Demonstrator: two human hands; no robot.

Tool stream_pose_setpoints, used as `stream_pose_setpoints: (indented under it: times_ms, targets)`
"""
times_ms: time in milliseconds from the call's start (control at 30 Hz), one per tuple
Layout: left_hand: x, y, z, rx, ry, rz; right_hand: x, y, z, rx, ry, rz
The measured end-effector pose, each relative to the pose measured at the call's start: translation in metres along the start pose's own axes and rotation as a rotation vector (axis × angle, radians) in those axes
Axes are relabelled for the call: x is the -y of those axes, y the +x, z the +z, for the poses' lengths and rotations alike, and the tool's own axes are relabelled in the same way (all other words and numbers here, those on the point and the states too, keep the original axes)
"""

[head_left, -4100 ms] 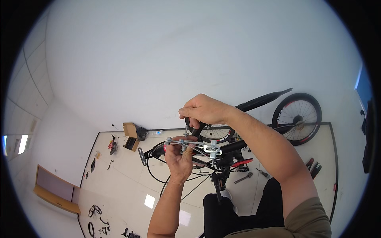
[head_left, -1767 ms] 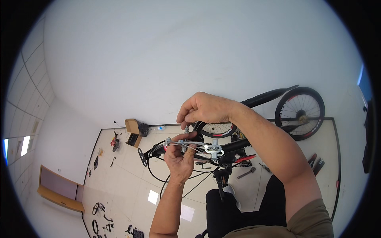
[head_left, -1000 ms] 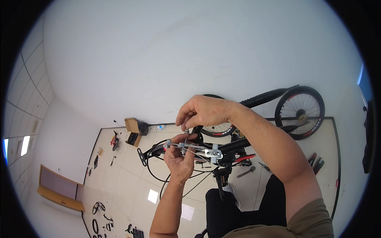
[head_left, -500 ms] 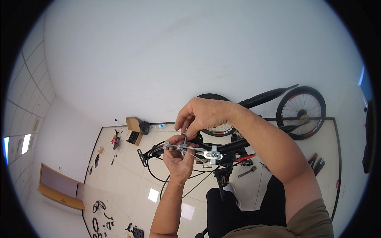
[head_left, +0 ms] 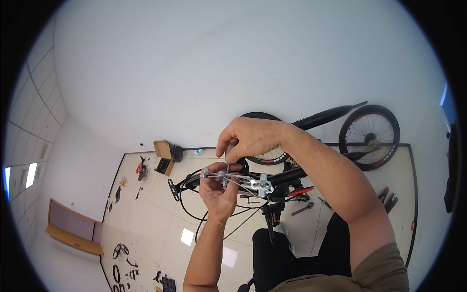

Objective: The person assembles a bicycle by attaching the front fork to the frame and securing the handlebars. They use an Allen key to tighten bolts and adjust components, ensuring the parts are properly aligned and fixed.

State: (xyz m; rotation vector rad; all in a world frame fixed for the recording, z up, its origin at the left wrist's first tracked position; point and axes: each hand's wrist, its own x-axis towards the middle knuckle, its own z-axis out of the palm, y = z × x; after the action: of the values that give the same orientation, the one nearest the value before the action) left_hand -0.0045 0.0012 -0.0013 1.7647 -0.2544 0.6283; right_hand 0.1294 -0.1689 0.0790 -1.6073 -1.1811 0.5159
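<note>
My left hand is closed around the left part of a silver metal bracket with thin arms, its thumb and fingers on either side. At the bracket's right end sits a slotted clamp plate. Just above, my right hand comes in from the right with thumb and fingertips pinched at the top of a slim metal bolt, which stands up from the bracket. Below and right of the bracket runs a black bicycle frame, with black cables looping at its left.
A bicycle wheel and a black fender lie against the wall. An adjustable wrench is on the tiled floor near my legs. An open cardboard box and several loose bicycle parts lie to the left.
My right hand has risen slightly from the bracket, its fingertips still pinched at the bolt. The bracket has tilted a little in my left hand.
</note>
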Motion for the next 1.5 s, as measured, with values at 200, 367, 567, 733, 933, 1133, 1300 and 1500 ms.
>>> stream_pose_setpoints:
  times_ms: [200, 367, 567, 733, 933, 1133, 1300, 1500]
  targets:
    - [-0.004, -0.001, 0.002, 0.001, -0.001, -0.007, 0.002, -0.003, -0.001, -0.01, 0.003, 0.012]
    - [-0.006, -0.002, 0.003, -0.02, 0.013, 0.005, 0.003, -0.005, -0.002, -0.023, 0.017, 0.021]
    - [-0.009, -0.002, 0.008, -0.048, -0.126, 0.033, -0.001, -0.005, -0.003, -0.042, 0.009, 0.018]
    - [-0.001, -0.001, 0.005, -0.09, -0.139, 0.026, 0.002, -0.005, -0.003, -0.065, 0.0, 0.03]
    - [-0.002, -0.001, 0.001, -0.049, -0.048, 0.008, -0.001, -0.003, -0.004, -0.089, 0.03, 0.012]
    - [0.0, -0.001, 0.001, -0.078, -0.026, 0.047, -0.001, 0.001, -0.003, -0.117, 0.042, 0.018]
    - [0.008, -0.002, -0.002, -0.095, -0.024, 0.05, -0.004, 0.003, -0.002, -0.136, 0.076, 0.005]
    - [0.008, -0.001, -0.003, -0.055, -0.059, 0.004, -0.005, 0.002, -0.001, -0.143, 0.089, 0.014]
